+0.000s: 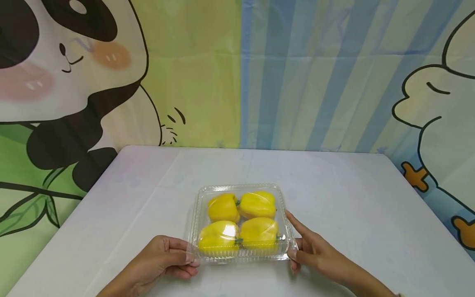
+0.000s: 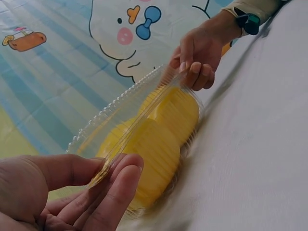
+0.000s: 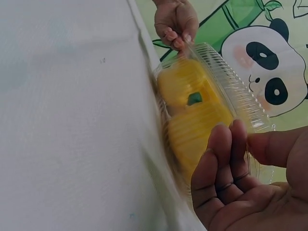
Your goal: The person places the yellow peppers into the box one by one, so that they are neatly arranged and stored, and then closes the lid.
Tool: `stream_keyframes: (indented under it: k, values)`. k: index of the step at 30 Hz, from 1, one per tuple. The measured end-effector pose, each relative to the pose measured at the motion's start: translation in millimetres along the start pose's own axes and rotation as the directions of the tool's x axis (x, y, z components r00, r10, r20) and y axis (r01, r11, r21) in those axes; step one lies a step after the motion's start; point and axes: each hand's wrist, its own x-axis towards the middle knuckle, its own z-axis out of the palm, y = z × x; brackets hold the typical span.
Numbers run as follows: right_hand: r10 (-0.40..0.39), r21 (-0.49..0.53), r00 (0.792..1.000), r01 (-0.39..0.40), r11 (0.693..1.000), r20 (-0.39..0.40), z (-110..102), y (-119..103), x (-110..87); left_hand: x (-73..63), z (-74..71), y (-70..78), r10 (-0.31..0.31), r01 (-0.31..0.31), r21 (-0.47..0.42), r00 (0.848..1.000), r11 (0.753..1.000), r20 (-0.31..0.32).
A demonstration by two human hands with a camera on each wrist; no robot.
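A clear plastic clamshell box [image 1: 237, 260] with its lid down is in the middle of the head view, near the front of the table. Inside are several yellow bell peppers [image 1: 259, 233] with small green stems, set in two rows. My left hand [image 1: 163, 262] pinches the rim at the front left corner between thumb and fingers, as the left wrist view shows up close. At the front right corner my right hand [image 1: 315, 251] grips the rim, its index finger stretched along the side. In the right wrist view, the thumb and fingers meet at the box's edge [image 3: 231, 72].
A white cloth covers the table [image 1: 334, 198]. Behind it hangs a printed curtain [image 1: 297, 74] with a panda [image 1: 92, 82] on the left and a white cartoon animal [image 1: 445, 123] on the right. A dark band [image 2: 248, 21] circles the right wrist.
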Motion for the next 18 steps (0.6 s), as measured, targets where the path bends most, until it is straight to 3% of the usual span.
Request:
stream_keyframes:
  k: [8, 18]
  values:
    - [0.055, 0.086, 0.998, -0.053, 0.995, -0.021, -0.6, -0.7, -0.7, 1.7, 0.6, -1.3, -0.003, 0.003, 0.015, 1.000, 1.000, -0.010]
    - [0.101, 0.074, 0.995, -0.100, 0.992, -0.016, -2.5, -1.6, -1.6, 2.8, -6.8, -5.5, -0.021, 0.020, 0.009, 0.997, 1.000, 0.075]
